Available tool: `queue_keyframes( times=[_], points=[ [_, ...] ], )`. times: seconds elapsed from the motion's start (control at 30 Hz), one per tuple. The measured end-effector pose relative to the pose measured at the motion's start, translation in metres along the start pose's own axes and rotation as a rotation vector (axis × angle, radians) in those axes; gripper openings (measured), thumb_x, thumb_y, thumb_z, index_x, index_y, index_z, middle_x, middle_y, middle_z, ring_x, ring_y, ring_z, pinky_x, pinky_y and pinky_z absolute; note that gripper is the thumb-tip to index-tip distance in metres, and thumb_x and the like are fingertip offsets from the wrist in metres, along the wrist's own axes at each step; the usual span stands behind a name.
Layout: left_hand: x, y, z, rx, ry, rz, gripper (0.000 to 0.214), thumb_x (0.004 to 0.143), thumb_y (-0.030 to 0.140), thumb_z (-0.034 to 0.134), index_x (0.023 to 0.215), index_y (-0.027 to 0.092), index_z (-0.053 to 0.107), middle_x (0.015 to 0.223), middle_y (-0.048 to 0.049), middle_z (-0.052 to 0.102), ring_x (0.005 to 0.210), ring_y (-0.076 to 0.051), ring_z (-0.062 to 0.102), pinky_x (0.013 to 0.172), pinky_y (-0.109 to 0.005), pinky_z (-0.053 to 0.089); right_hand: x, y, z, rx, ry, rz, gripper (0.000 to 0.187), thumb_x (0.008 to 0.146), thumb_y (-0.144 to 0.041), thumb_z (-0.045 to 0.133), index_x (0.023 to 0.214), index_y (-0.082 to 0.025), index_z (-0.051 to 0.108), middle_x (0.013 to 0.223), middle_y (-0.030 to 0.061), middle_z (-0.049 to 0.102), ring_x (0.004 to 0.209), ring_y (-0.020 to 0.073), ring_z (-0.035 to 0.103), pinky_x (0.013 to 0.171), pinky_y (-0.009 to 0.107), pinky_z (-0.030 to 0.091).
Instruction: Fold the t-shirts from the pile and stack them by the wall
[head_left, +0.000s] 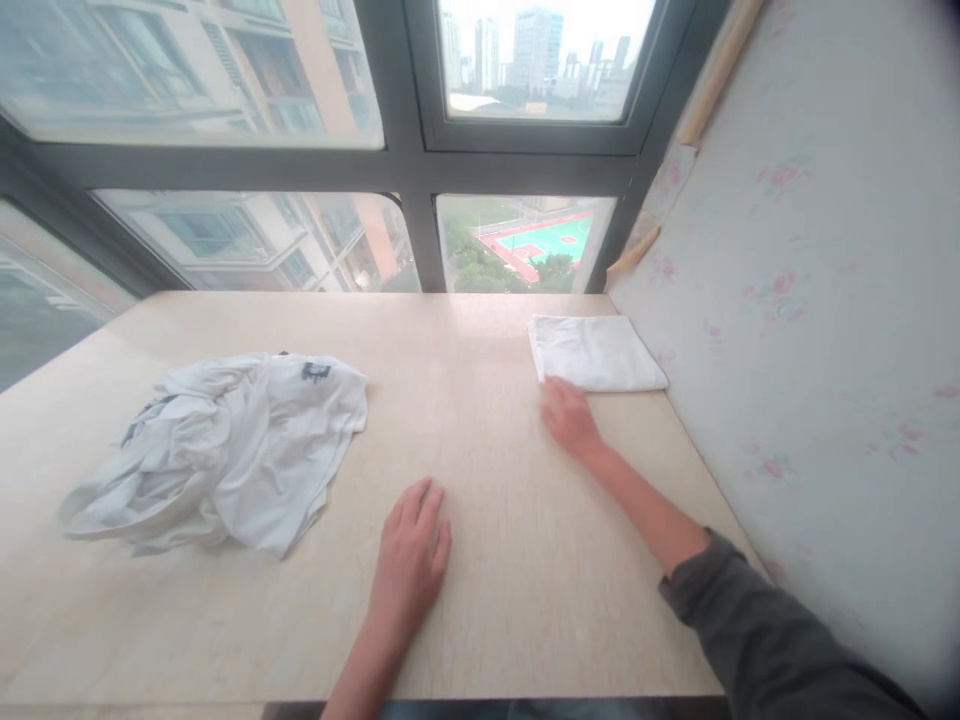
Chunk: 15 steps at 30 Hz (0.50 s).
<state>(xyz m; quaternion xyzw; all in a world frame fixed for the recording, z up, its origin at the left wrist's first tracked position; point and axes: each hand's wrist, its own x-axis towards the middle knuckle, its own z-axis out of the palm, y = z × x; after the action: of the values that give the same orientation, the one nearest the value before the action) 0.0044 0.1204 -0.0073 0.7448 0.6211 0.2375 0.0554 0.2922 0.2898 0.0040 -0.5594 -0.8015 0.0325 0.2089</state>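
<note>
My left hand (411, 555) lies flat on the pale table (480, 400), palm down, fingers together and stretched out, holding nothing. My right hand (568, 415) reaches forward with its fingers flat, touching the near edge of a folded white cloth (596, 352) at the table's far right. A crumpled heap of white garments (225, 445) with dark markings lies at the left, a little apart from my left hand.
A wall with floral wallpaper (810, 330) runs along the table's right side. Large windows with dark frames (405, 165) stand behind the table's far edge. The table's near edge (525, 695) is close to my body.
</note>
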Motion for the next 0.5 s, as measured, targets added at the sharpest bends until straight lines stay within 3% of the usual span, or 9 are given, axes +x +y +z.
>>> queue_keyframes(
  times=[0.1,0.23,0.3,0.37,0.43,0.5],
  points=[
    [-0.001,0.003,-0.001,-0.093,0.009,-0.049,0.037,0.091,0.024,0.051,0.126,0.019,0.059,0.136,-0.0143,0.058,0.128,-0.029,0.053,0.106,-0.051,0.046,-0.035,-0.025,0.024,0.004,-0.076,-0.113,0.040,0.098,-0.024,0.044,0.133,-0.017,0.059,0.150,0.0128,0.047,0.140,0.0277,0.039,0.117,0.048,0.031],
    [0.005,-0.011,-0.015,-0.267,0.100,-0.145,0.030,0.092,0.028,0.050,0.118,0.022,0.063,0.126,-0.0104,0.065,0.118,-0.022,0.062,0.098,-0.041,0.053,-0.057,-0.033,0.034,0.009,-0.100,-0.092,0.044,0.098,-0.028,0.039,0.135,-0.015,0.059,0.150,0.0116,0.048,0.141,0.0273,0.040,0.117,0.048,0.031],
    [0.014,-0.030,-0.036,-0.279,0.185,-0.195,0.030,0.092,0.031,0.050,0.117,0.021,0.062,0.123,-0.0102,0.067,0.114,-0.022,0.064,0.093,-0.038,0.056,-0.057,-0.031,0.034,0.018,-0.088,-0.090,0.044,0.098,-0.028,0.039,0.135,-0.016,0.059,0.150,0.0110,0.048,0.140,0.0269,0.040,0.117,0.048,0.031],
    [0.025,-0.056,-0.067,-0.188,0.297,-0.243,0.034,0.090,0.034,0.051,0.120,0.020,0.060,0.125,-0.0128,0.064,0.120,-0.026,0.059,0.099,-0.044,0.051,-0.054,-0.028,0.035,0.031,-0.077,-0.095,0.044,0.098,-0.029,0.040,0.135,-0.016,0.059,0.149,0.0109,0.049,0.140,0.0266,0.041,0.116,0.048,0.031],
    [0.036,-0.084,-0.103,0.033,0.435,-0.310,0.041,0.088,0.037,0.054,0.124,0.018,0.059,0.129,-0.0157,0.061,0.129,-0.031,0.051,0.112,-0.052,0.037,-0.053,-0.027,0.036,0.041,-0.071,-0.099,0.044,0.097,-0.030,0.040,0.134,-0.016,0.060,0.149,0.0109,0.049,0.140,0.0264,0.041,0.116,0.047,0.032],
    [0.045,-0.111,-0.132,0.295,0.460,-0.441,0.055,0.086,0.042,0.057,0.134,0.017,0.053,0.141,-0.0185,0.051,0.135,-0.038,0.042,0.113,-0.057,0.030,-0.053,-0.027,0.037,0.043,-0.068,-0.097,0.044,0.097,-0.029,0.040,0.134,-0.016,0.060,0.148,0.0109,0.050,0.140,0.0263,0.042,0.115,0.047,0.033]
  ],
)
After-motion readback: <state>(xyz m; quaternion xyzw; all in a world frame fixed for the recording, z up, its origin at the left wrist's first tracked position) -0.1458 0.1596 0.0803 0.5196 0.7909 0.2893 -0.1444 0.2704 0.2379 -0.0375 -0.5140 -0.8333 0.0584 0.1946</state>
